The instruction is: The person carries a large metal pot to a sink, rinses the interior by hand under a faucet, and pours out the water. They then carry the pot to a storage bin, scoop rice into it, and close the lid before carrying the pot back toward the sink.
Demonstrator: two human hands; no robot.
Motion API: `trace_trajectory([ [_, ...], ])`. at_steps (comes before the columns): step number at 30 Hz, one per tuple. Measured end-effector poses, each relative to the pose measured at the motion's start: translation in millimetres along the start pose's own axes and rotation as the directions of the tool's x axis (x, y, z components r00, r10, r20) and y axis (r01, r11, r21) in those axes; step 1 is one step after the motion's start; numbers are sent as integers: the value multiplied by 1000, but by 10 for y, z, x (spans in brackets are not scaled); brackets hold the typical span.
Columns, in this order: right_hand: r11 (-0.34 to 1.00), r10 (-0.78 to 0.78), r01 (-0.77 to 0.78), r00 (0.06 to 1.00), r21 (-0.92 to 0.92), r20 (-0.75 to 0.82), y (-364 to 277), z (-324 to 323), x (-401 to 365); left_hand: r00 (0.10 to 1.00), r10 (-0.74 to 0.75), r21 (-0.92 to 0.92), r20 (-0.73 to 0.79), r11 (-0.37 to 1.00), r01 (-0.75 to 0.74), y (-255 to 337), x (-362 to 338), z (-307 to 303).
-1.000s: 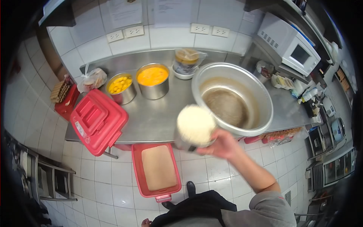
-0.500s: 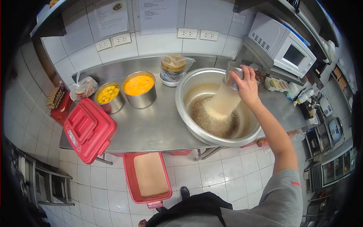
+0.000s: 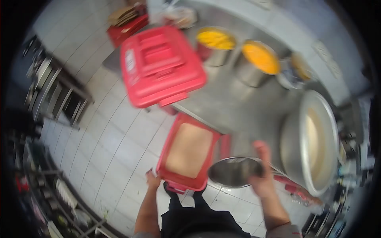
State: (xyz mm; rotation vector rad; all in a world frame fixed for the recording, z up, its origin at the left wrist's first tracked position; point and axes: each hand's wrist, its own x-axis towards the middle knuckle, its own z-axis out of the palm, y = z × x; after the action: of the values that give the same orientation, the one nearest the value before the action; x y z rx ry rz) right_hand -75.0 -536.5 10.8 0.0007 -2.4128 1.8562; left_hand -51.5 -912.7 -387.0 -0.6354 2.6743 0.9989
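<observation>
Right hand (image 3: pixel 262 180), lower right, is curled around the side of a metal pot (image 3: pixel 230 173); left hand (image 3: pixel 153 179), its blurred fingers unclear, is beside the red bin (image 3: pixel 186 181), lower centre. A low swing could knock the pot against the bin's rim.

Here's the steel table (image 3: pixel 234 109), a busy one — red lid (image 3: pixel 160 65) jutting past one end, plastic bag (image 3: pixel 180 18) behind it, two metal pots (image 3: pixel 254 76) side by side, what looks like a white bowl (image 3: pixel 289 82) in the blur — and there's the big metal basin (image 3: pixel 291 139)!
</observation>
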Motion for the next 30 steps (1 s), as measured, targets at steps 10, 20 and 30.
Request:
trace_trajectory([
  [10,564,647,-710,698,-422,-309,4432,2277,611,989,144,46,-33,989,-143,410,536,331],
  [20,428,754,-602,649,-674,-101,4970,3345,139,965,250,33,-74,968,-248,329,580,378],
  [30,244,776,-749,532,616,340,4530,2209,-291,965,254,67,-73,966,-249,274,581,458],
])
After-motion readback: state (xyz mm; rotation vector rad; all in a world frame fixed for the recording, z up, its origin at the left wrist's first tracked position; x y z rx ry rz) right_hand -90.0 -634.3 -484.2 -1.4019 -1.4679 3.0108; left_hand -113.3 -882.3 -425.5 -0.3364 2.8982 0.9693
